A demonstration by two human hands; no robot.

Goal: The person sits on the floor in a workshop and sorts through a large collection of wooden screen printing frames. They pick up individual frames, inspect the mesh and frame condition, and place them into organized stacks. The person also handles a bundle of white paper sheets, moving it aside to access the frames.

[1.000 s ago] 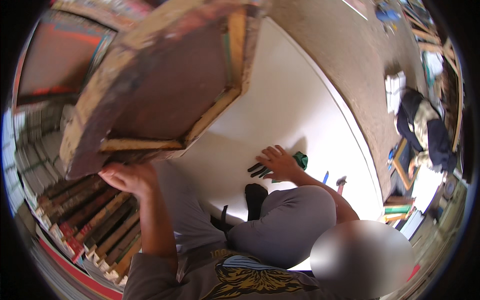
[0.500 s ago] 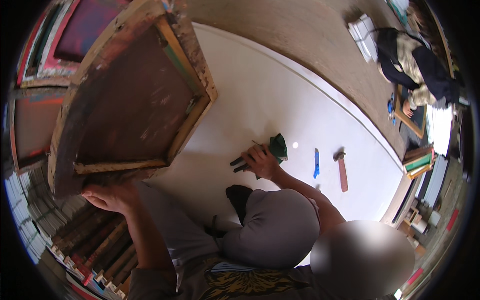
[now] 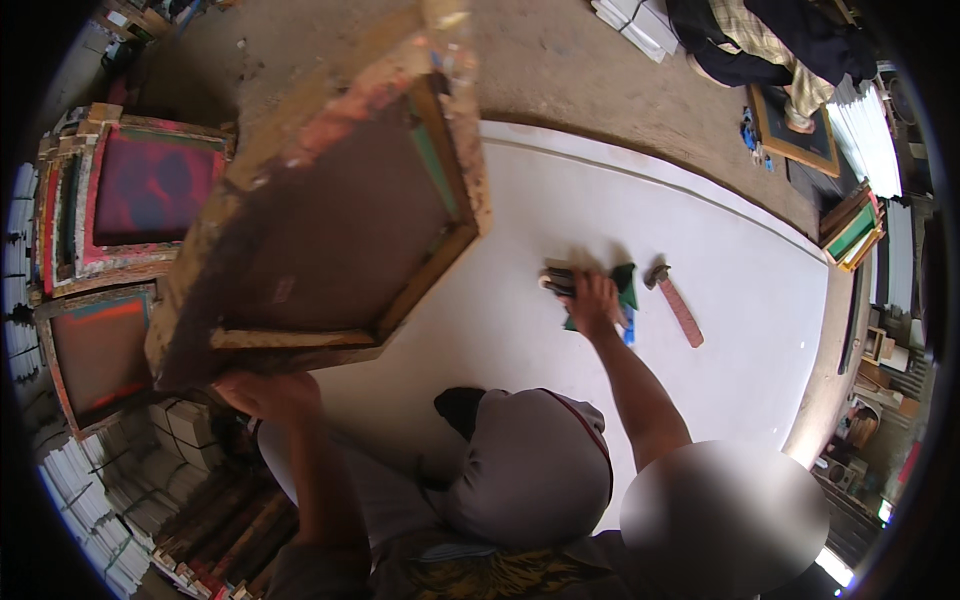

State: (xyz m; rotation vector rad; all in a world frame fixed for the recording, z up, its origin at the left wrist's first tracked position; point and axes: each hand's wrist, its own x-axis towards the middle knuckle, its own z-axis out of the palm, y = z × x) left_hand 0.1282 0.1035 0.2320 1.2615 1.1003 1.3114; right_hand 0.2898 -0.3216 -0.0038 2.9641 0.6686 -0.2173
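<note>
My left hand [image 3: 268,395] is closed on the lower edge of a big paint-stained wooden screen frame [image 3: 325,215] with dark brown mesh, held up at a tilt. Its fingertips are partly hidden by the frame. On the white board, my right hand [image 3: 597,300] is closed over a dark two-handled tool [image 3: 558,281], whose head I cannot make out. A crumpled green cloth [image 3: 626,286] shows around the same hand. A blue utility knife [image 3: 629,326] lies partly covered beside it. To the right lies a hammer [image 3: 682,312] with a reddish handle.
The white board [image 3: 740,290] spreads under my right hand and beside my bent knee. More stained screen frames [image 3: 160,185] stand at the left, above bundled stacks [image 3: 185,435]. At the far right, another person [image 3: 765,45] handles a dark wood-framed panel [image 3: 800,135].
My right hand has slid right with the dark tool and green cloth, up to the utility knife, which it now partly covers. The view has shifted; my left hand still holds the screen frame.
</note>
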